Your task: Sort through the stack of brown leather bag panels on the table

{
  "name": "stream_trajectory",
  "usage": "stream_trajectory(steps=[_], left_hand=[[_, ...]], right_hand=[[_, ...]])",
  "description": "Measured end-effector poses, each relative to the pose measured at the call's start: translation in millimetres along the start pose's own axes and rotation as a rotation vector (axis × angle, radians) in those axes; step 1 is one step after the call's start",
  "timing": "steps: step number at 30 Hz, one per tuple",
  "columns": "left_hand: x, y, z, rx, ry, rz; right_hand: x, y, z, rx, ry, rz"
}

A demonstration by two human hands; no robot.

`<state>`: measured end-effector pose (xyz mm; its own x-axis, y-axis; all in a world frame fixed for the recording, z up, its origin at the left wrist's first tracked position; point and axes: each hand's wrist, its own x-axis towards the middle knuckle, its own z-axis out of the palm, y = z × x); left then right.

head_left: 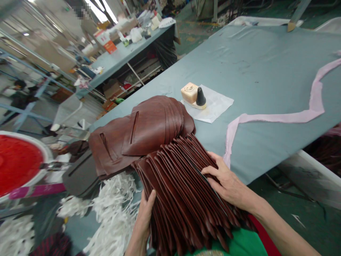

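Leather stack (178,188) between left fingers (150,200), right fingers (211,171)

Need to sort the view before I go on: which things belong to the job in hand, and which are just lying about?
In hand: fanned leather stack, gripped by left hand, right hand flat on it; leather pile beside it.
Lying about: pink strip, cream block, black cone, white sheet, white trimmings.
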<state>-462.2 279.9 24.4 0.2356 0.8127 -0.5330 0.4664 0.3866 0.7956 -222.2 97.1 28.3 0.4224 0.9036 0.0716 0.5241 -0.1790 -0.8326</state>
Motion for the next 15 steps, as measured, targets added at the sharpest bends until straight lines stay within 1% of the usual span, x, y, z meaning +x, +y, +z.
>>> stream_trajectory(steps=[2,5,8,10,15], left_hand=[[1.7,-3.0,-2.3,0.001,-0.002,-0.002],[1.6,-6.7,-3.5,-0.018,-0.018,-0.011],[-0.1,-8.4,-1.8,-0.058,-0.040,-0.001],[1.0,-9.9,-1.1,-0.067,-0.035,0.006],[12.9,-18.1,-5.0,-0.080,-0.020,-0.016]], right_hand=[[-0.5,-3.3,0.5,-0.082,0.014,-0.024],[-2.4,-6.8,1.0,-0.158,0.007,-0.024],[-3.6,-9.1,1.3,-0.176,-0.014,-0.013],[-3.5,-10.1,1.5,-0.175,-0.020,-0.007],[-2.9,-12.0,3.2,-0.169,-0.019,0.002]])
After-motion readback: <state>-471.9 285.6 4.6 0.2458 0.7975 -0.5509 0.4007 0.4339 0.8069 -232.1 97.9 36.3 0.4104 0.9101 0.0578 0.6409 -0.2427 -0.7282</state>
